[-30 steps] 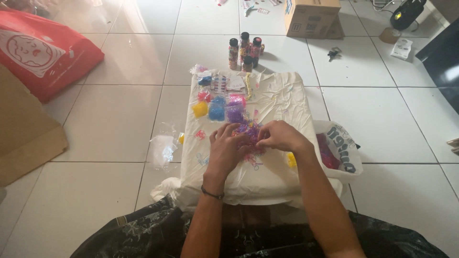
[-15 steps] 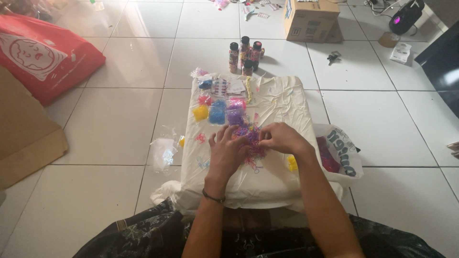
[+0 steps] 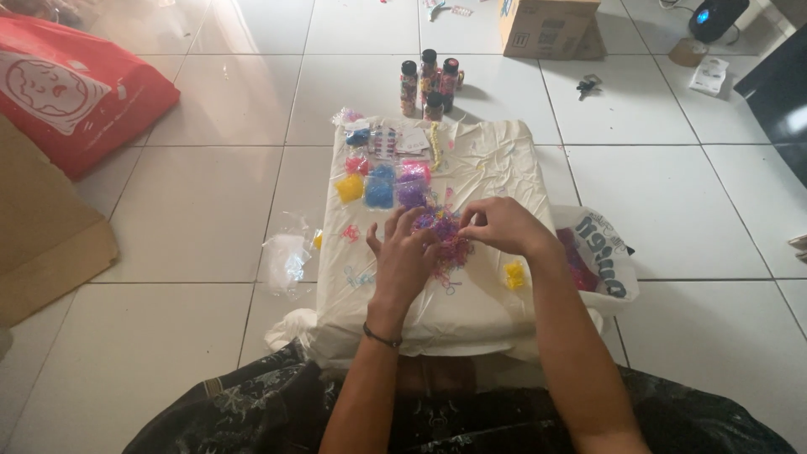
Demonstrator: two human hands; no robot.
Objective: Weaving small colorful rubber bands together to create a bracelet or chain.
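Since a second ago our hands have barely shifted: left hand [image 3: 405, 252] rests spread on the pile of tiny pink and purple bands [image 3: 445, 240] mid-cloth [image 3: 496, 168], right hand [image 3: 502, 225] pinches its edge, and a careless sweep could scatter bands onto the floor tiles [image 3: 210, 202].

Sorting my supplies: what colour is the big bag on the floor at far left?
Red bag, white print; head view.

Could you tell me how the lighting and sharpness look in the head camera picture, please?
In the head view, strong glare washes out the floor tiles at upper left; the white cloth is evenly lit; the left hand and right hand are clear, but the pile of small coloured bands between them is too fine to resolve.
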